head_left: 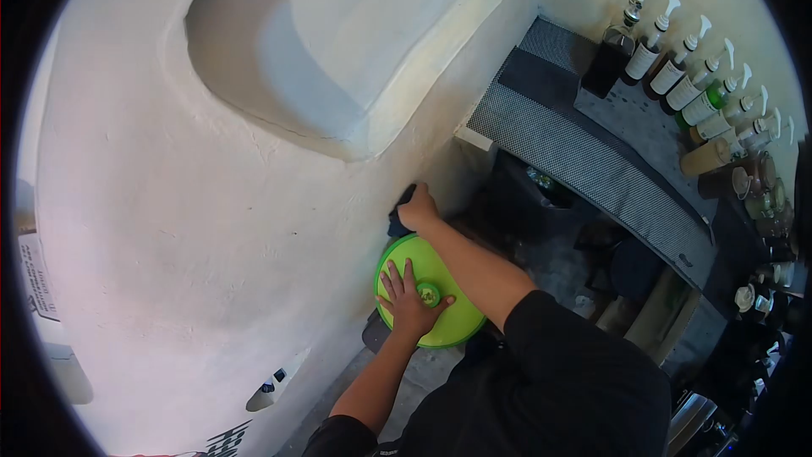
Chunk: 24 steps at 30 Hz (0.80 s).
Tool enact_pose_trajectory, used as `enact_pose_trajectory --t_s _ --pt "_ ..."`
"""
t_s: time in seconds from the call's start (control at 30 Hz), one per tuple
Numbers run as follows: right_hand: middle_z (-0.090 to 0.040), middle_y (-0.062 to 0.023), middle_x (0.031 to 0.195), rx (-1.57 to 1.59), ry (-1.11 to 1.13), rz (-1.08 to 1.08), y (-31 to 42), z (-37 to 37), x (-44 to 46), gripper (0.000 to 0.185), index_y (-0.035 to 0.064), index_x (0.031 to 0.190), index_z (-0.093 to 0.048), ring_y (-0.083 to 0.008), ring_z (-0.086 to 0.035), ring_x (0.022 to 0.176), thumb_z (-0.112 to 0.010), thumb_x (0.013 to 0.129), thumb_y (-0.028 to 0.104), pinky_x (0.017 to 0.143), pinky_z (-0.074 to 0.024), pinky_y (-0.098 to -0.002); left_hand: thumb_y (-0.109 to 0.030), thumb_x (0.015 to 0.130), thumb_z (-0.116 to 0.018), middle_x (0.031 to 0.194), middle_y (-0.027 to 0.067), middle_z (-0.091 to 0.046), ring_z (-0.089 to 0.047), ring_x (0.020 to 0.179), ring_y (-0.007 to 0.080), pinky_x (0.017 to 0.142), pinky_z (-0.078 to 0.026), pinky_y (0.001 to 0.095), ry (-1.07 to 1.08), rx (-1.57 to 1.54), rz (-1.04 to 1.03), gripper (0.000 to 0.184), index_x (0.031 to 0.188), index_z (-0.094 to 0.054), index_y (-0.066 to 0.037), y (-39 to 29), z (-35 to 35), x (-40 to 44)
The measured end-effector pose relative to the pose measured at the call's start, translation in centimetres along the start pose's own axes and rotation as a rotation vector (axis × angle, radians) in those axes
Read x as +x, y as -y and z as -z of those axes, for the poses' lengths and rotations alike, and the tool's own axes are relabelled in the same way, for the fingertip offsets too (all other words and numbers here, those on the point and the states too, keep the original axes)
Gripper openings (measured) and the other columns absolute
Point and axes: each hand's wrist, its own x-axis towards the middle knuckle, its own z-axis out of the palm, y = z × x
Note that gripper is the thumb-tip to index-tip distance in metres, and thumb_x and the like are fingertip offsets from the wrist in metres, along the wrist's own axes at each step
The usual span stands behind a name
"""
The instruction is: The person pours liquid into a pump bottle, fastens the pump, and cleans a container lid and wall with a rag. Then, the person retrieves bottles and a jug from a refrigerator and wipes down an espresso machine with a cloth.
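My left hand (410, 305) lies with fingers spread on a round bright green lid (452, 322), beside the small raised centre piece. The dark container under the lid shows only in part. My right hand (419, 210) is closed on a dark cloth (397, 224) just beyond the lid's far edge, close against the off-white wall (254, 228). Part of the cloth is hidden under the fingers.
To the right, a counter with a dark mesh mat (575, 144) carries several pump bottles (668, 76) and a dark square bottle (607, 63). Dark shelving (626, 267) lies beneath it. A rounded niche (338, 42) is set into the wall above.
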Motion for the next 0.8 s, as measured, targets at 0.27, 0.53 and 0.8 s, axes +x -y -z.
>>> enact_pose_trajectory --t_s 0.27,0.53,0.8 --pt "-0.073 -0.0371 0.117 0.153 -0.102 0.417 3.3 0.8 -6.7 0.051 0.0011 0.130 -0.048 -0.0563 -0.072 0.116 -0.084 0.098 0.018 0.095 -0.0554 -0.0610 -0.070 0.074 -0.096 0.188 0.0261 -0.001 0.005 0.172 0.0541 0.122 -0.006 0.0903 -0.019 -0.011 -0.026 0.142 0.182 -0.019 -0.017 0.8 -1.4 0.3" --pt "-0.075 -0.0330 0.115 0.201 -0.263 0.709 3.8 -0.7 -9.1 0.054 0.0011 0.145 -0.044 -0.0554 -0.073 0.109 -0.075 0.108 0.027 0.094 -0.0575 -0.0552 -0.061 0.080 -0.094 0.189 0.0248 0.004 0.007 0.172 0.0559 0.120 -0.008 0.0927 0.008 0.008 -0.016 0.137 0.182 -0.014 -0.016 2.1 -1.2 0.3" --pt "-0.074 -0.0341 0.118 0.228 -0.433 1.089 10.8 -5.2 -15.7 0.055 -0.0046 0.144 -0.058 -0.0541 -0.075 0.102 -0.078 0.105 0.028 0.089 -0.0603 -0.0559 -0.074 0.094 -0.073 0.189 0.0243 0.004 0.006 0.171 0.0583 0.122 -0.002 0.0898 -0.193 -0.034 -0.385 0.127 0.183 -0.004 -0.016 5.8 -4.2 1.4"
